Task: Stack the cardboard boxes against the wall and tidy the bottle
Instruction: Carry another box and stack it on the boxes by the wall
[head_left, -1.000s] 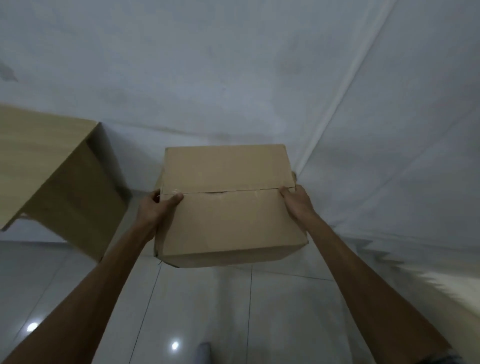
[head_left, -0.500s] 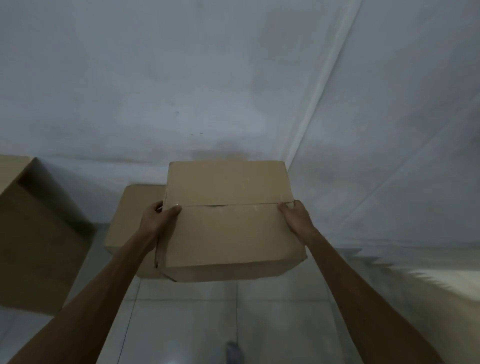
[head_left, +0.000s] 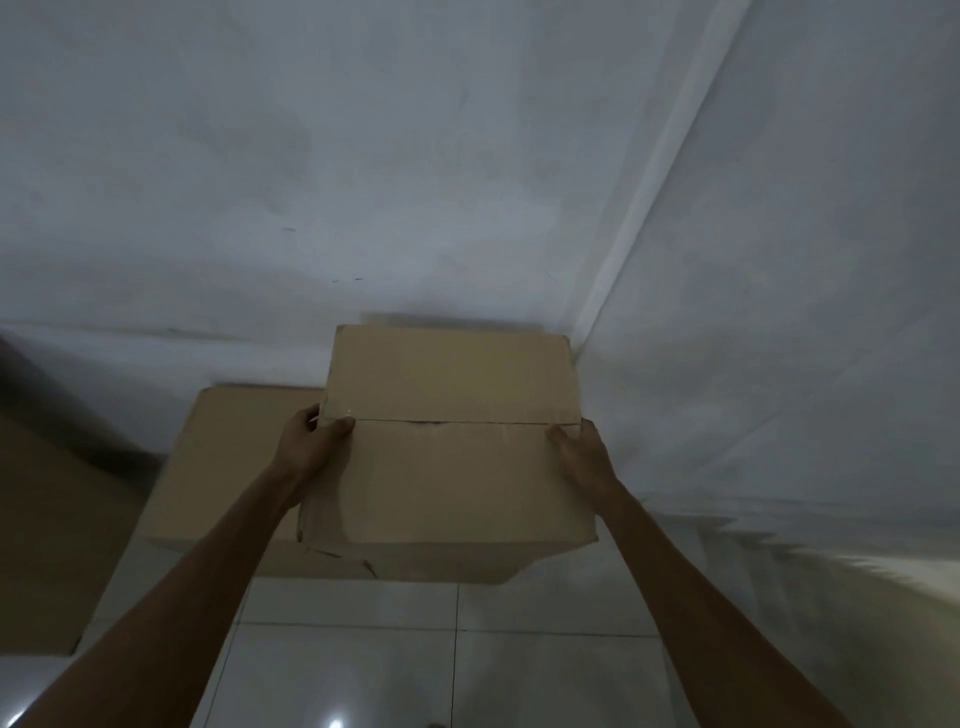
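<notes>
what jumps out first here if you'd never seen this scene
The cardboard box at centre, held off the tiled floor near the corner of the white walls. The left hand and right hand have a grip on its two sides, thumbs on the top flaps. A second box sits on the floor to the left, by the wall.

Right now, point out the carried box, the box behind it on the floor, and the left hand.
Carried box (head_left: 457, 483), head view, on its near top flap.
Floor box (head_left: 228, 467), head view, on its bare top face left of the arm.
Left hand (head_left: 311, 447), head view, on the back of the hand.
</notes>
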